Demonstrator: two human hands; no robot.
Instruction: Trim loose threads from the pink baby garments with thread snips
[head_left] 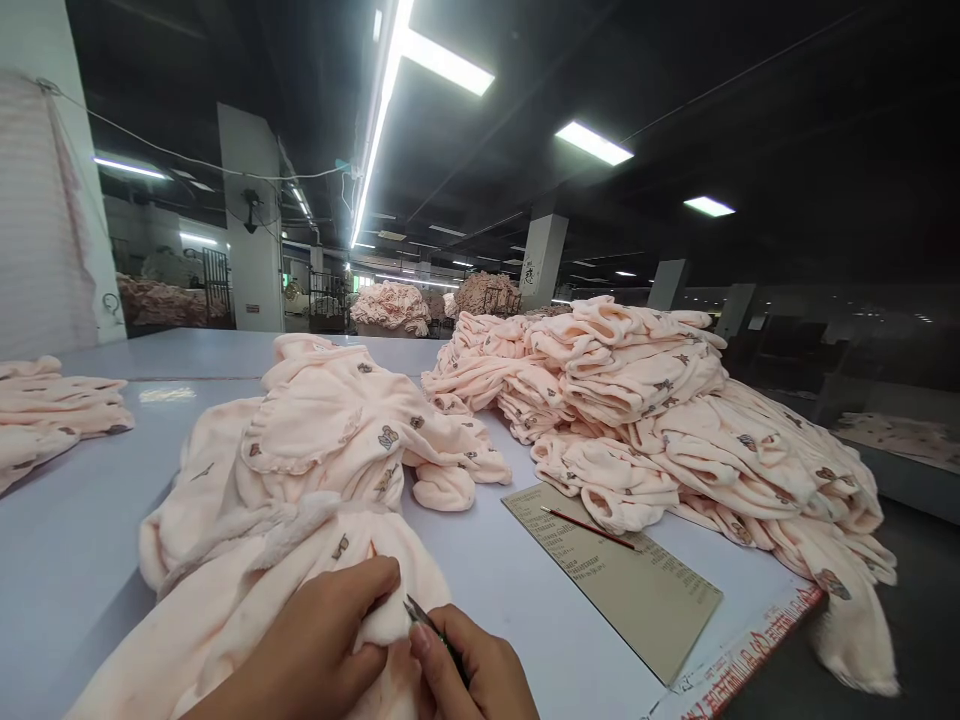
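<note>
1. A glossy, pale-blue tabletop spreads through a dim workroom lined with white pillars and lit by bright ceiling lights.
2. Red lettering runs along the near right edge, where a heaped pink pile drapes over the side; bare surface shows between the pile and the plush garment.
3. That garment, soft, frilled and dotted with small motifs, lies rumpled directly before the person.
4. The left hand pinches its cloth between fingers; the right hand's fingers grip a slim, pointed tool.
5. A flat, printed board bears a dark-red pencil.
</note>
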